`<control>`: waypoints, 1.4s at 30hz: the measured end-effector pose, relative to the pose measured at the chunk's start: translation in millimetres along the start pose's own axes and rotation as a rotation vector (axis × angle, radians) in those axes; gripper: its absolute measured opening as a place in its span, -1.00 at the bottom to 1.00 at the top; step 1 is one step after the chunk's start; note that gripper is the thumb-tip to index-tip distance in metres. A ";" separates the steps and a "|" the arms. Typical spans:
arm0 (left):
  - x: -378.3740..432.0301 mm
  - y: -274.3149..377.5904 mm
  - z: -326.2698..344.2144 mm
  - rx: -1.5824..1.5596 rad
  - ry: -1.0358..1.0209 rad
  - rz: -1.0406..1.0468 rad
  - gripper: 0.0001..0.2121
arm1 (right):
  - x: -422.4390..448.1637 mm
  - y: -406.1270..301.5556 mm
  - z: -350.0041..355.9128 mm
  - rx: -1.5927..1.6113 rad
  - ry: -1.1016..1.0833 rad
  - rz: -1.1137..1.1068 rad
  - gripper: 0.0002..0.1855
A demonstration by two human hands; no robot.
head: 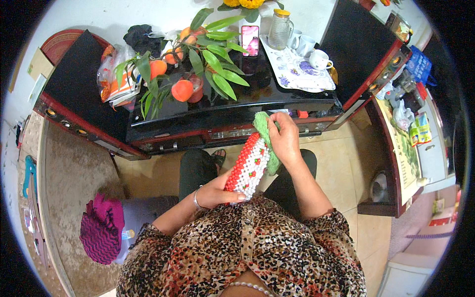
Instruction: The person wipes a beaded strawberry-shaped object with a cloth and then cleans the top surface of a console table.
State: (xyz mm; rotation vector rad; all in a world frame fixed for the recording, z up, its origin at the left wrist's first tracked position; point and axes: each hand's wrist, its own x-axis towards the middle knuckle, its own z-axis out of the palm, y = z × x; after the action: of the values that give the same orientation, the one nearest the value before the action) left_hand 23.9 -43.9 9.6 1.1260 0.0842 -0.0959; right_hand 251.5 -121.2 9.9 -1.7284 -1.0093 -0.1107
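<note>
A beaded box or case [246, 170], with white beads, red edges and small red-and-green flower dots, is tilted in front of my torso. My left hand [215, 193] grips its lower end, the thumb on the white beads. At its upper end my right hand [284, 135] pinches a light green cloth [262, 124]. The cloth lies against the upper right side of the beadwork and hangs down behind it. Some of my right fingers are hidden by the cloth and hand.
Before me stands a black glossy cabinet [237, 105] with an artificial peach branch [182, 90], an upright phone [250, 41], and a tray [284, 76] with a glass pitcher [279, 31] and white cups [319, 59]. Black speakers [74, 89] flank it. A magenta cloth [102, 230] lies at lower left.
</note>
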 end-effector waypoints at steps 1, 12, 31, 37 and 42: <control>0.8 1.4 0.9 -0.054 0.012 0.025 -0.13 | -5.1 3.0 1.9 0.038 -0.008 0.037 -0.86; -2.1 14.9 -6.4 -0.336 0.126 0.034 -0.17 | -26.3 -56.2 -2.6 0.043 -0.132 -0.183 -0.69; -4.6 -2.2 -0.2 0.042 0.044 0.001 -0.22 | -2.4 -30.7 5.7 -0.028 -0.014 -0.091 -0.83; -5.1 -1.7 -5.7 -0.133 0.054 -0.004 -0.19 | -17.5 4.8 11.8 0.024 -0.070 0.090 -0.83; -4.2 5.5 -1.3 -0.272 0.106 0.069 -0.09 | -22.1 -22.6 8.0 0.084 -0.018 0.010 -0.84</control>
State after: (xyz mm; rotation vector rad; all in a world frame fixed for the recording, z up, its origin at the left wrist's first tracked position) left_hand 20.4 -40.2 14.4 0.8603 0.1477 0.0367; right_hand 219.2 -125.8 11.8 -1.6606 -1.0049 -0.0457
